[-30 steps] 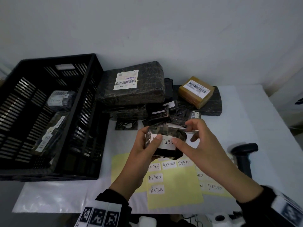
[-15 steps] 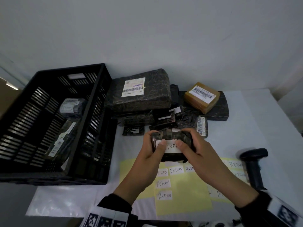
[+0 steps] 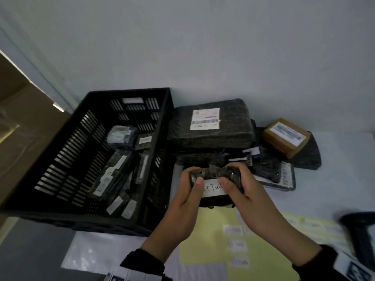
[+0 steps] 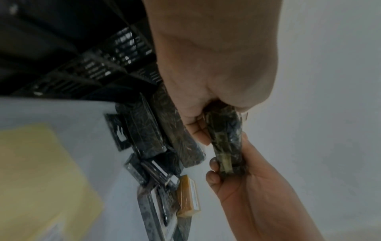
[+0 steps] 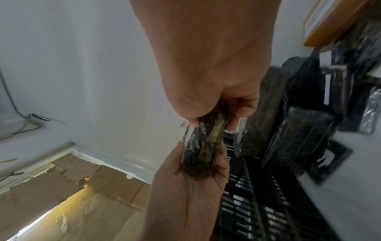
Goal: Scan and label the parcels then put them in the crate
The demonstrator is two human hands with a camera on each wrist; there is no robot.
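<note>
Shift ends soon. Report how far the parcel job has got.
Done: several wrapped parcels already lie in the black crate. In hand: left hand and right hand hold a small parcel bearing a handwritten label, not yet crated. Left: the stack on the table, including the big parcel and brown box.

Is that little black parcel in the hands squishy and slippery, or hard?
Probably a bit slippery: the small parcel is wrapped in shiny film. It looks fairly firm, since it keeps its flat shape between the left hand and right hand. Likely light; mainly fingertips and thumbs hold it up.
</note>
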